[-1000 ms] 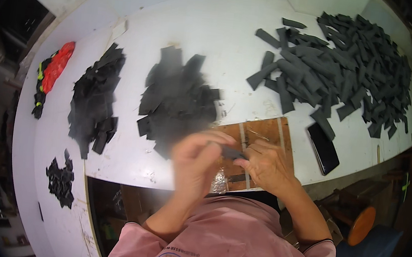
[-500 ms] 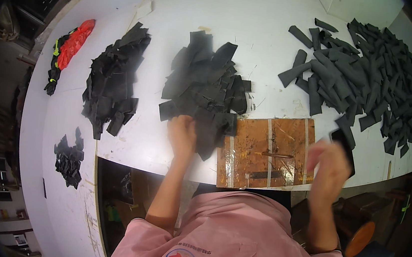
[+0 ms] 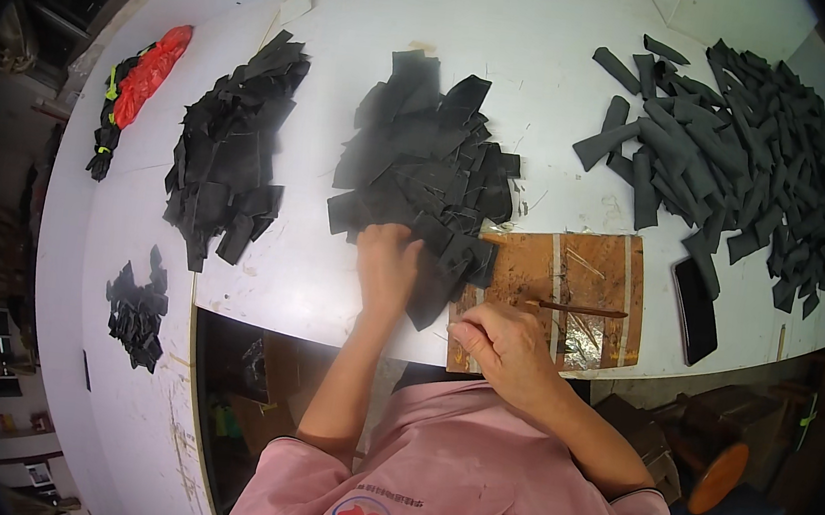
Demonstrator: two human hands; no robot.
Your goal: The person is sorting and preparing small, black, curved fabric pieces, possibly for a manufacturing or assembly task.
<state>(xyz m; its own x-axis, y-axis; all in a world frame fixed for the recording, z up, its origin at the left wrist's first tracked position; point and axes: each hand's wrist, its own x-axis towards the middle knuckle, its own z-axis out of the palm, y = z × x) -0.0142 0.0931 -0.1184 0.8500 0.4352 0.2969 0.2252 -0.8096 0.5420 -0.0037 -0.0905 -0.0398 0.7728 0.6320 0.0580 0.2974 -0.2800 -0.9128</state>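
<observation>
My left hand (image 3: 388, 267) rests at the near edge of the middle pile of flat black fabric pieces (image 3: 416, 172). Its fingers are curled onto a piece there, tips partly hidden. Close beside it, my right hand (image 3: 507, 346) hovers over the left part of a brown wooden board (image 3: 622, 270) crossed by pale strips. The thumb and fingers of that hand are pressed together; whatever is between them is hidden. A thin brown stick (image 3: 588, 310) lies across the board just beyond the right hand.
Dark rolled tubes (image 3: 733, 171) heap at the far right, with a black phone (image 3: 695, 312) on their near side. Leftward lie another black fabric pile (image 3: 227, 153), a smaller one (image 3: 136, 314) and a red plastic bag (image 3: 153, 74). The white table's front edge curves before me.
My right hand has swung left from beside the phone to the board's left part. The phone is now uncovered. My left hand stays at the pile; the whole view has shifted slightly.
</observation>
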